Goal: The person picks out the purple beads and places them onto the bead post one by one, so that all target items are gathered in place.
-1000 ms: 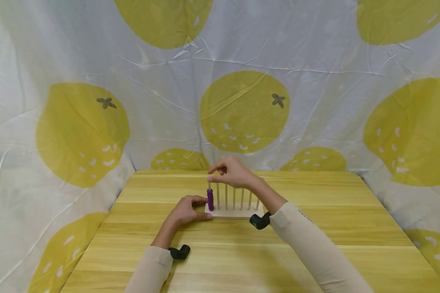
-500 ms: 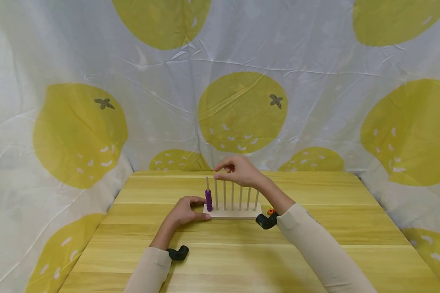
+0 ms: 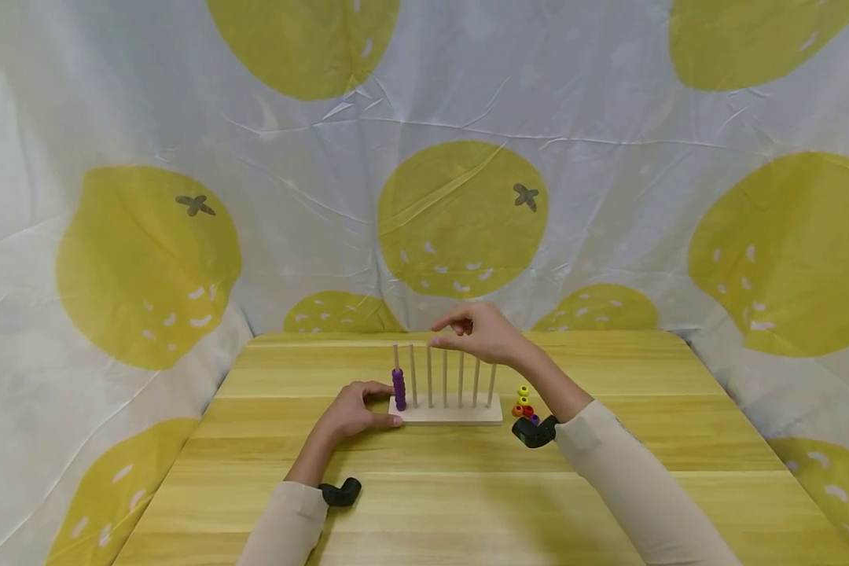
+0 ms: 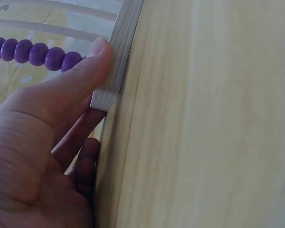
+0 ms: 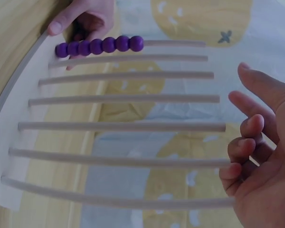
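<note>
A pale wooden base (image 3: 446, 417) with several upright pegs (image 5: 123, 126) stands on the table. Purple beads (image 5: 96, 46) are stacked on its leftmost peg, whose upper part is bare. My left hand (image 3: 354, 410) grips the left end of the base, thumb (image 4: 99, 52) at the front edge and fingers behind. Over the peg tops hovers my right hand (image 3: 486, 334), with thumb and forefinger spread apart and the other fingers loosely bent. Nothing shows between its fingers in the right wrist view.
Right of the base lies a small group of loose beads: yellow ones (image 3: 523, 391), an orange one (image 3: 517, 410), a red one (image 3: 528, 411) and a purple one (image 3: 534, 420). A lemon-print cloth (image 3: 325, 204) hangs behind the wooden table (image 3: 431, 495).
My right hand has moved rightward from the leftmost peg along the peg tops. The loose beads, hidden behind the right forearm before, have come into view. My left hand keeps its grip.
</note>
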A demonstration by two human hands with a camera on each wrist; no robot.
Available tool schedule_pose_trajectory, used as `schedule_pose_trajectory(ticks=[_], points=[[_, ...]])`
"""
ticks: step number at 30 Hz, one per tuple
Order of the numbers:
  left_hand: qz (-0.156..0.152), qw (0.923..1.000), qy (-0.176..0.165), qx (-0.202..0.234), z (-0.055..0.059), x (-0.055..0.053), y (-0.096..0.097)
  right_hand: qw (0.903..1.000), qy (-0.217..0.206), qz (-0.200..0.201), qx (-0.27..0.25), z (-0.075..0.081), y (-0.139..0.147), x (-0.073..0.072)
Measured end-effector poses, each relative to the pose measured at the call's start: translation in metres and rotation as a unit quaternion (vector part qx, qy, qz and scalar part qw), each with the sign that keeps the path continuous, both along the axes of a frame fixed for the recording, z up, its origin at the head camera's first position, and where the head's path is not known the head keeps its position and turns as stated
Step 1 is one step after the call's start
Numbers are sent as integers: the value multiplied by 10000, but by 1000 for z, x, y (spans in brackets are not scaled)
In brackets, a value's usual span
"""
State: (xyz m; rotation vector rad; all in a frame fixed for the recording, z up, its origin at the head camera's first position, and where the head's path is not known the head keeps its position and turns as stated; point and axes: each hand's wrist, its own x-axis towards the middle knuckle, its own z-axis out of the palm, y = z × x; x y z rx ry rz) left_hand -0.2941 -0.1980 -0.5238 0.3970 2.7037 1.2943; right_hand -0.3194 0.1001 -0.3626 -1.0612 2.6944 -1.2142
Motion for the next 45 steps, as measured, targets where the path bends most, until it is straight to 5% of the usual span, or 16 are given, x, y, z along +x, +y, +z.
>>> schedule_pose_trajectory(ticks=[30,45], points=[[38,9998,23,-171,0,-2,1,9958,-492,-660,-393,-19,87,17],[29,10000,-19,-10,0,0,0,9909,-645,-1145,-301,-50,131,27]])
